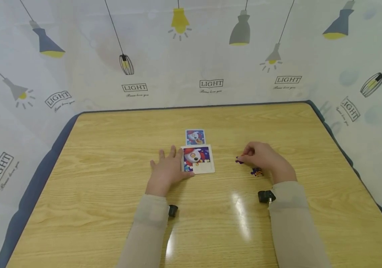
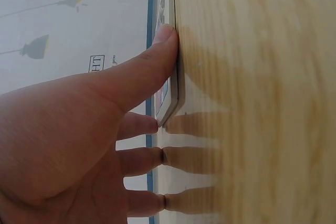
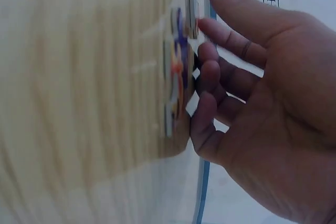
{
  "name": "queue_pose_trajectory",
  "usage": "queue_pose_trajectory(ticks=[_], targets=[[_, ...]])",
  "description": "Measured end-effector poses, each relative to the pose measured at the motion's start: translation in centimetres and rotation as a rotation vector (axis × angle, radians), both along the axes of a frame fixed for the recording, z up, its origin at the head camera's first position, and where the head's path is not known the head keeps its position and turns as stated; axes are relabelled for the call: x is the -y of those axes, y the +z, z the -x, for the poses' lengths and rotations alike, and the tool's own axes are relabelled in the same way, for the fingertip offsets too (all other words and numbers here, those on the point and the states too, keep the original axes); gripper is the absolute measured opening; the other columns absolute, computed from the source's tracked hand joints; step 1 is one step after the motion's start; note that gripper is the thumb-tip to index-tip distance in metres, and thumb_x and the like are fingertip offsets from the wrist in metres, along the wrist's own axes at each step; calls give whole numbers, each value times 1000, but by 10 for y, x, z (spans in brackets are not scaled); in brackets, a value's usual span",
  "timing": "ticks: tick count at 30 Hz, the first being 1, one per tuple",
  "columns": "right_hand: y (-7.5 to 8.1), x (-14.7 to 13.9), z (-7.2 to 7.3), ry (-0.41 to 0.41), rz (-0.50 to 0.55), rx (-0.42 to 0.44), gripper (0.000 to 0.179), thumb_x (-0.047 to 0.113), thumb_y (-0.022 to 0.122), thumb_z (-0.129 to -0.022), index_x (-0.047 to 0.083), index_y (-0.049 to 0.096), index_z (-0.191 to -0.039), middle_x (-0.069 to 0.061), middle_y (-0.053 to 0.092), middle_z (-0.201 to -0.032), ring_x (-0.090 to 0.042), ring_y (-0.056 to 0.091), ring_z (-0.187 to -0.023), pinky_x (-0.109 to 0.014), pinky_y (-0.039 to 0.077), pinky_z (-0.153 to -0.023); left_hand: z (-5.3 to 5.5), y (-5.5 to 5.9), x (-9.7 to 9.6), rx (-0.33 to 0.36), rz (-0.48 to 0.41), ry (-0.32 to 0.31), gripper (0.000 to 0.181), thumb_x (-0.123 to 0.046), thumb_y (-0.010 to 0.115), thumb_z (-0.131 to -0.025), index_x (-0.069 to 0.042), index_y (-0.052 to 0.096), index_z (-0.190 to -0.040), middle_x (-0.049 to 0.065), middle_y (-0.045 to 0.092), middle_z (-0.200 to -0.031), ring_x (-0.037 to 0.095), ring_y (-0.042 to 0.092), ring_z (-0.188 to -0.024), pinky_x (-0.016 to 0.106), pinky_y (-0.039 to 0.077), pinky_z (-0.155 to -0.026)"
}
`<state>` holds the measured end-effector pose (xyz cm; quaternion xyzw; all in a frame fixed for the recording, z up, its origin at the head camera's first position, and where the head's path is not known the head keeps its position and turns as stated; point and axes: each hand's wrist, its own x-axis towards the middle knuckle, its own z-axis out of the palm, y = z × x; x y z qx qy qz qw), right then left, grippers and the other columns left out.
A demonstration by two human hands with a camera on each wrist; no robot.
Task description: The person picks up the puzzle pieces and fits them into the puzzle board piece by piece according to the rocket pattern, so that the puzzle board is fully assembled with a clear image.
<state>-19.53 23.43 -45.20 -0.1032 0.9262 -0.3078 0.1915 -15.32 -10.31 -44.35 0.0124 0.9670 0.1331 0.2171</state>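
Note:
A jigsaw puzzle board (image 1: 198,160) lies mid-table, partly filled with a red and white cartoon picture; bare cream shows at its lower right. My left hand (image 1: 165,172) rests at the board's left side, fingers spread on the table, and its thumb (image 2: 165,34) lies over the near edge. To the right of the board, my right hand (image 1: 267,159) pinches a dark purple puzzle piece (image 1: 239,160) between thumb and fingers, just above the table. Beneath that hand lies another puzzle piece (image 1: 257,172), purple and orange; in the right wrist view it looks blurred.
Touching the board's far edge is a small picture card (image 1: 195,137) with a similar image. The wooden table (image 1: 110,149) ends at a dark blue border, with a lamp-print cloth (image 1: 164,56) behind and at the sides. Black wrist devices (image 1: 266,196) sit at both cuffs.

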Motion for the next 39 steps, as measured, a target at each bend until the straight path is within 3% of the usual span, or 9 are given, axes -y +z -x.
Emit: queue_pose_trajectory(ticks=[6, 17, 33, 39], targets=[[-2, -7, 3, 120, 53, 0, 41, 14, 69, -103, 8, 60, -142, -11, 59, -111, -23, 52, -94, -38, 48, -82, -5, 5, 1, -12, 0, 0, 106, -68, 71, -92, -22, 20, -172, 8, 6, -182, 50, 5, -165, 81, 13, -126], [-4, -18, 8, 192, 53, 7, 28, 14, 70, -103, 8, 67, -131, -9, 58, -105, -22, 51, -93, -38, 47, -83, -8, 5, -1, -6, -4, -1, 105, -68, 70, -93, -21, 19, -172, 9, 6, -182, 50, 4, -165, 81, 13, -126], [4, -22, 5, 192, 42, 30, 29, 22, 73, -102, 10, 68, -129, -14, 62, -123, -27, 58, -109, -45, 52, -93, -7, 7, -3, -17, -14, -8, 106, -69, 69, -93, -21, 19, -173, 9, 6, -182, 50, 4, -165, 81, 12, -126], [18, -2, 2, 149, 28, 66, 30, 26, 71, -103, 9, 67, -128, -13, 69, -129, -28, 64, -113, -45, 57, -95, -6, 5, -1, -20, -11, -9, 106, -69, 69, -94, -21, 18, -173, 9, 6, -182, 51, 4, -165, 81, 12, -125]])
